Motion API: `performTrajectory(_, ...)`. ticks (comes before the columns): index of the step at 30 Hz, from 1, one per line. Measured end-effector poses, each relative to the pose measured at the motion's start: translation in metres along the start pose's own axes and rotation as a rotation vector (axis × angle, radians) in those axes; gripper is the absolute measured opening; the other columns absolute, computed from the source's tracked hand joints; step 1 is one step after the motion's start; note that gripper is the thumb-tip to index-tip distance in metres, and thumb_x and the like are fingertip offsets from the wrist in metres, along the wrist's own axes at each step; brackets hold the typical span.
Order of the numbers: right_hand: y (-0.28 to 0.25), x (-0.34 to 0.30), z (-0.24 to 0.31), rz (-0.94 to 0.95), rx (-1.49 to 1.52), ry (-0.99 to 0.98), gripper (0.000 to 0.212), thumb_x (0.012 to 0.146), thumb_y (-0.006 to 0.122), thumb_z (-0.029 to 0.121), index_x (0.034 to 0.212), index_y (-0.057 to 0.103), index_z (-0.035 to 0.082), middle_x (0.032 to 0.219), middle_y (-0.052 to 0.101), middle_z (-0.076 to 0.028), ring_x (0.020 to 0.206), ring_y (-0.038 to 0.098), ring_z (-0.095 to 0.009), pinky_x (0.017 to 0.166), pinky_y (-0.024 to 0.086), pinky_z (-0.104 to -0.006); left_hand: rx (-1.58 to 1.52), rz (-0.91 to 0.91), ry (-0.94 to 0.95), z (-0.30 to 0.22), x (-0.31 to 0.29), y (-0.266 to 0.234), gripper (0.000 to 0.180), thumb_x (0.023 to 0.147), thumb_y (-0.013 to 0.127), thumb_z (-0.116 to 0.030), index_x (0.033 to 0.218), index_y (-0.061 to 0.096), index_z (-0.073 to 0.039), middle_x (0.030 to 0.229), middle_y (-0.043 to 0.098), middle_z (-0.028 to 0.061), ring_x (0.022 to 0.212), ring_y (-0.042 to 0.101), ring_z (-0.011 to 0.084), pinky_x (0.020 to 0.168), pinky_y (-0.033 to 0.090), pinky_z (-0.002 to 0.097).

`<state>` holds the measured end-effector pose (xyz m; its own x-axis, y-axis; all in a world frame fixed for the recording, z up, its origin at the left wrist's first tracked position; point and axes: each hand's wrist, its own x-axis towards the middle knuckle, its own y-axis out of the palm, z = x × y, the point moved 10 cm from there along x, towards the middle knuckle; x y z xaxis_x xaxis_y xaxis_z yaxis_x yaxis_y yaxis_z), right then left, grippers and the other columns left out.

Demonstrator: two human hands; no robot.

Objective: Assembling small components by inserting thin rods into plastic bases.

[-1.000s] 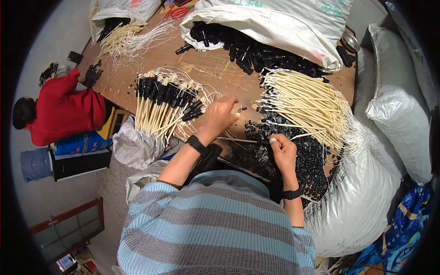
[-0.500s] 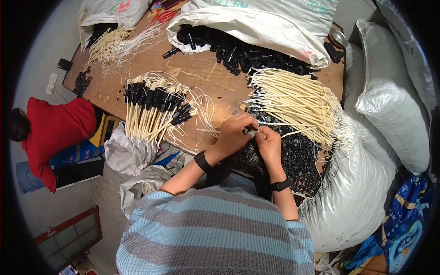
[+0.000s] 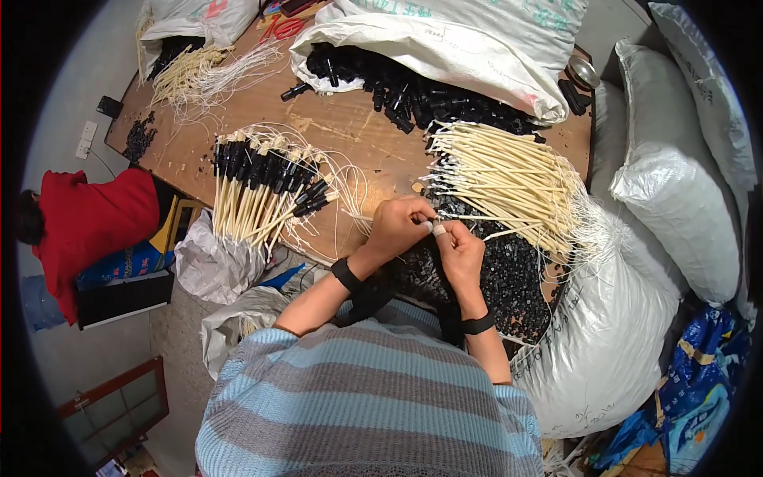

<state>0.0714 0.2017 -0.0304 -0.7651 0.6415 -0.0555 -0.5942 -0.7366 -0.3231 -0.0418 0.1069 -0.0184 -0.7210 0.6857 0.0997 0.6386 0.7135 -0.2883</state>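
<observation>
Working, to all appearance, at a fine two-handed step, with left hand (image 3: pixel 400 228) and right hand (image 3: pixel 461 256) set close together, tip to tip, above the left part of a pile of small black pieces (image 3: pixel 513 278) near the front edge of the worktop (image 3: pixel 334 119). Seemingly handling something tiny right there between the fingertips, too well covered by them to name, or to judge for direction or long axis. As to the grip, pinching thumb and fingertips together on either side; cannot tell what to count as clamped inside, if anything. Calling next, judging from this pose, for a light, steady pinch and close lining-up from both sides, without knocking anything nearby. Can see, just beside the fingertips, a single pale rod (image 3: pixel 481 217) pointing its white tip left, toward the hands, with long axis running nearly left to right; cannot tell about contact with the fingers. Beyond it, can see a bundle of pale rods (image 3: pixel 509 179) lying much the same way, with white cords (image 3: pixel 594 230) trailing at the right end. Well to the left, can see a fanned group of rods (image 3: pixel 238 203), pointing black sleeves (image 3: pixel 258 163) away from the body and bare ends toward it
</observation>
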Motion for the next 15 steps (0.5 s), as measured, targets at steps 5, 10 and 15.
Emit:
performTrajectory(5, 0.004, 0.0, -0.003, 0.078, 0.389, 0.105, 0.012, 0.088, 0.064, 0.003, 0.099, 0.067, 0.0, 0.063, 0.049, 0.007, 0.054, 0.035, 0.0, 0.049, 0.028, -0.0175, 0.202, 0.01, 0.191, -0.022, 0.004, -0.012, 0.024, 0.068, 0.069, 0.001, 0.091, 0.069, -0.003, 0.083, 0.066, 0.0084, 0.074, 0.065, 0.0191, 0.063, 0.051, 0.0296)
performTrajectory(10, 0.005, -0.004, -0.003, 0.251, 1.179, 0.312, 0.016, 0.092, 0.06, 0.008, 0.104, 0.063, -0.001, 0.06, 0.042, 0.007, 0.047, 0.029, -0.002, 0.045, 0.027, -0.0175, 0.156, 0.268, 0.277, -0.045, -0.007, 0.008, 0.036, 0.066, 0.068, 0.001, 0.101, 0.067, -0.009, 0.088, 0.067, 0.0106, 0.079, 0.066, 0.0291, 0.068, 0.053, 0.0353)
performTrajectory(15, -0.026, -0.002, 0.029, 0.12, 0.155, -0.16, 0.032, 0.084, 0.06, 0.002, 0.116, 0.065, 0.005, 0.071, 0.064, -0.006, 0.047, 0.047, -0.013, 0.045, 0.037, -0.026, 0.349, 0.241, 0.333, -0.042, -0.003, 0.004, 0.039, 0.065, 0.068, -0.003, 0.104, 0.067, -0.01, 0.089, 0.069, 0.0105, 0.083, 0.065, 0.0325, 0.07, 0.053, 0.0382)
